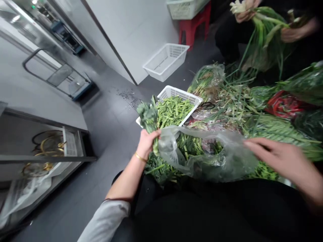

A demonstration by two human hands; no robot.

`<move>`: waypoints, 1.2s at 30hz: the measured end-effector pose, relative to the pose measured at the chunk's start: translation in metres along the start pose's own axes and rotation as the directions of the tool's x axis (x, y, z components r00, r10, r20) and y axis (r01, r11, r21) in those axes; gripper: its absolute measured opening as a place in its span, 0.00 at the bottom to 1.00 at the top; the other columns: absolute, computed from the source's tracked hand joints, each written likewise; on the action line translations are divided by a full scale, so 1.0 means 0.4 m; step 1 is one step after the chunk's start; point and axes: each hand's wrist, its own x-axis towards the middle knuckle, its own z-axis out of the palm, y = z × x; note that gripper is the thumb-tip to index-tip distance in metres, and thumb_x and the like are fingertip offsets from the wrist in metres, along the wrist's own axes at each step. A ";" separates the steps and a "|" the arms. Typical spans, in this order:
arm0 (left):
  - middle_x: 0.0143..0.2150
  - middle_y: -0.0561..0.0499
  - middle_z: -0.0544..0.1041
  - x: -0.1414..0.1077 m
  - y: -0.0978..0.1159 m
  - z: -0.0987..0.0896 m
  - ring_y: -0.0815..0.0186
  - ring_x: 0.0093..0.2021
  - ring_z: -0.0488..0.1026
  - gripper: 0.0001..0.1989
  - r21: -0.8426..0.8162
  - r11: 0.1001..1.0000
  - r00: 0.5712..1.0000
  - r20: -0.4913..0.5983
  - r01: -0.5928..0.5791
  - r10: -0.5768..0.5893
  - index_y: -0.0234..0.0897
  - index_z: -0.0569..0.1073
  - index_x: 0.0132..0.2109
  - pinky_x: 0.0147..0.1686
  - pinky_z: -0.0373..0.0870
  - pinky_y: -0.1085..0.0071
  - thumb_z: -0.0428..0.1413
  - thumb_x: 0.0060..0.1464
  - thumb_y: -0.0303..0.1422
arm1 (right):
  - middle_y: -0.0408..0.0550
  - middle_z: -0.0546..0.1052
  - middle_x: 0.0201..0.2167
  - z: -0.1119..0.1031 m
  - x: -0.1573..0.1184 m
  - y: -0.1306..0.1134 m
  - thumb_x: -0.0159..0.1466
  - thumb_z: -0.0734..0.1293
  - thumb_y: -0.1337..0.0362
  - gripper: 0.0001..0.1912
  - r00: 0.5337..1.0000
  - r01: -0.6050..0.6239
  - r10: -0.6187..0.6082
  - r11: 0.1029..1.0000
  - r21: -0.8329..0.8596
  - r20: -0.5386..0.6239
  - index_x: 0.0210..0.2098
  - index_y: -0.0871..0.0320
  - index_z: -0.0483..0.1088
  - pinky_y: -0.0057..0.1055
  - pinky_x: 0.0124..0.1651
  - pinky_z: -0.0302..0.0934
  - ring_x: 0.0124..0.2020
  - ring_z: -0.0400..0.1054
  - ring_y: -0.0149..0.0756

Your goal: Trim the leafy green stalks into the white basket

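My left hand (147,143) is closed round the stems of a bunch of leafy greens (148,116), its leaves pointing up and away. Against that hand lies the edge of a clear plastic bag (227,164), which gapes open in front of my lap. More leafy greens (188,144) show inside the bag's mouth. On the other side, my right hand (280,158) pinches the bag's rim between thumb and fingers, slightly blurred. Just beyond the left hand stands a white basket (194,98) holding cut green stems (174,109).
A second white basket (165,62) stands by the wall, near a red stool (194,28). Spring onions (207,80) and bagged vegetables cover the floor at right. Opposite, another person's hands (246,11) hold spring onions. A trolley (68,79) and metal shelf (45,158) are at left.
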 end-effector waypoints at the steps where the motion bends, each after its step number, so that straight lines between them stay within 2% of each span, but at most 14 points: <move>1: 0.25 0.55 0.72 -0.068 -0.026 0.001 0.72 0.21 0.68 0.17 0.006 1.000 0.998 -0.056 -0.007 0.007 0.32 0.72 0.38 0.25 0.67 0.73 0.64 0.38 0.31 | 0.49 0.79 0.31 0.033 -0.003 -0.111 0.55 0.60 0.37 0.26 0.991 0.050 -0.066 0.990 0.133 0.120 0.35 0.51 0.76 0.33 0.28 0.61 0.23 0.68 0.36; 4: 0.33 0.52 0.75 -0.222 -0.089 0.000 0.68 0.30 0.72 0.23 -0.032 0.999 0.993 -0.113 -0.021 0.018 0.33 0.70 0.41 0.35 0.69 0.70 0.67 0.34 0.30 | 0.45 0.77 0.26 0.179 -0.036 -0.412 0.53 0.67 0.44 0.30 0.874 0.143 -0.287 0.923 0.357 0.392 0.49 0.56 0.71 0.31 0.30 0.63 0.25 0.69 0.36; 6: 0.38 0.50 0.76 -0.287 -0.103 -0.031 0.66 0.36 0.73 0.30 -0.102 0.994 0.998 -0.067 -0.025 0.019 0.35 0.68 0.44 0.39 0.69 0.69 0.69 0.30 0.27 | 0.47 0.77 0.26 0.283 -0.069 -0.538 0.50 0.70 0.47 0.25 0.844 0.141 -0.337 0.890 0.434 0.418 0.39 0.59 0.75 0.32 0.33 0.65 0.29 0.71 0.39; 8: 0.38 0.51 0.75 -0.335 -0.100 -0.093 0.67 0.35 0.73 0.33 -0.219 0.976 1.000 -0.020 -0.008 0.004 0.36 0.67 0.47 0.39 0.69 0.70 0.70 0.29 0.27 | 0.48 0.76 0.24 0.363 -0.098 -0.598 0.49 0.71 0.48 0.20 0.789 0.023 -0.359 0.829 0.558 0.500 0.28 0.59 0.74 0.33 0.31 0.65 0.26 0.70 0.39; 10: 0.31 0.54 0.72 -0.375 -0.094 -0.171 0.72 0.28 0.70 0.31 -0.368 0.930 0.999 -0.035 0.013 -0.028 0.35 0.67 0.47 0.32 0.67 0.73 0.69 0.34 0.30 | 0.47 0.74 0.20 0.410 -0.118 -0.616 0.49 0.71 0.47 0.20 0.725 -0.164 -0.369 0.727 0.667 0.581 0.23 0.59 0.71 0.32 0.24 0.63 0.20 0.67 0.35; 13: 0.21 0.61 0.63 -0.428 -0.106 -0.264 0.78 0.18 0.58 0.26 -0.502 0.865 0.985 -0.146 0.004 -0.089 0.33 0.70 0.45 0.22 0.58 0.77 0.68 0.38 0.35 | 0.45 0.72 0.17 0.436 -0.131 -0.631 0.47 0.73 0.48 0.21 0.754 -0.299 -0.308 0.625 0.721 0.580 0.22 0.60 0.70 0.28 0.18 0.59 0.15 0.62 0.29; 20: 0.27 0.55 0.71 -0.477 -0.192 -0.269 0.76 0.22 0.63 0.20 -0.376 0.922 0.956 -0.294 -0.090 -0.026 0.32 0.71 0.35 0.21 0.57 0.77 0.68 0.33 0.31 | 0.43 0.70 0.13 0.465 -0.169 -0.724 0.45 0.74 0.48 0.22 0.807 -0.248 -0.242 0.690 0.680 0.539 0.21 0.60 0.67 0.28 0.17 0.61 0.13 0.62 0.30; 23: 0.22 0.57 0.68 -0.447 -0.200 -0.263 0.77 0.19 0.59 0.15 -0.419 0.894 0.892 -0.448 -0.155 -0.056 0.32 0.70 0.31 0.19 0.54 0.76 0.66 0.35 0.32 | 0.47 0.76 0.22 0.473 -0.235 -0.705 0.54 0.68 0.53 0.15 0.884 -0.007 -0.321 0.718 0.696 0.340 0.31 0.59 0.70 0.33 0.25 0.68 0.20 0.70 0.35; 24: 0.21 0.58 0.67 -0.437 -0.197 -0.265 0.77 0.18 0.58 0.15 -0.453 0.878 0.887 -0.456 -0.155 -0.079 0.33 0.70 0.32 0.19 0.53 0.76 0.65 0.36 0.32 | 0.49 0.77 0.26 0.474 -0.263 -0.689 0.56 0.66 0.56 0.13 0.871 0.145 -0.420 0.717 0.682 0.257 0.34 0.58 0.71 0.35 0.30 0.70 0.24 0.72 0.37; 26: 0.21 0.57 0.68 -0.420 -0.184 -0.270 0.77 0.17 0.58 0.16 -0.507 0.852 0.920 -0.383 -0.132 -0.086 0.32 0.71 0.35 0.19 0.53 0.76 0.65 0.37 0.34 | 0.50 0.78 0.31 0.474 -0.313 -0.655 0.57 0.62 0.62 0.11 0.737 0.427 -0.654 0.647 0.631 0.171 0.36 0.57 0.73 0.36 0.37 0.70 0.31 0.73 0.38; 28: 0.25 0.54 0.72 -0.412 -0.175 -0.275 0.76 0.19 0.60 0.19 -0.533 0.840 0.959 -0.277 -0.107 -0.054 0.32 0.72 0.39 0.20 0.55 0.76 0.65 0.38 0.34 | 0.49 0.77 0.31 0.470 -0.339 -0.635 0.56 0.61 0.65 0.10 0.619 0.527 -0.761 0.585 0.616 0.193 0.33 0.56 0.74 0.37 0.40 0.69 0.34 0.73 0.39; 30: 0.28 0.53 0.74 -0.410 -0.177 -0.282 0.76 0.21 0.63 0.20 -0.562 0.816 0.957 -0.287 -0.136 -0.038 0.32 0.72 0.39 0.22 0.57 0.76 0.66 0.38 0.35 | 0.48 0.76 0.27 0.462 -0.333 -0.636 0.56 0.62 0.62 0.08 0.676 0.418 -0.691 0.645 0.639 0.256 0.29 0.57 0.72 0.37 0.39 0.70 0.33 0.73 0.40; 33: 0.28 0.53 0.73 -0.421 -0.200 -0.298 0.76 0.23 0.63 0.20 -0.621 0.767 0.915 -0.386 -0.164 -0.117 0.33 0.70 0.35 0.22 0.56 0.78 0.68 0.36 0.36 | 0.45 0.74 0.21 0.446 -0.280 -0.663 0.53 0.67 0.53 0.14 0.844 0.007 -0.392 0.689 0.725 0.365 0.28 0.57 0.69 0.38 0.30 0.71 0.23 0.72 0.39; 36: 0.35 0.46 0.76 -0.446 -0.215 -0.302 0.76 0.25 0.64 0.24 -0.630 0.765 0.947 -0.309 -0.133 -0.090 0.32 0.71 0.39 0.21 0.57 0.78 0.67 0.38 0.42 | 0.44 0.73 0.21 0.439 -0.222 -0.694 0.46 0.73 0.49 0.23 0.866 -0.259 -0.214 0.579 0.773 0.451 0.34 0.58 0.67 0.35 0.22 0.70 0.16 0.68 0.34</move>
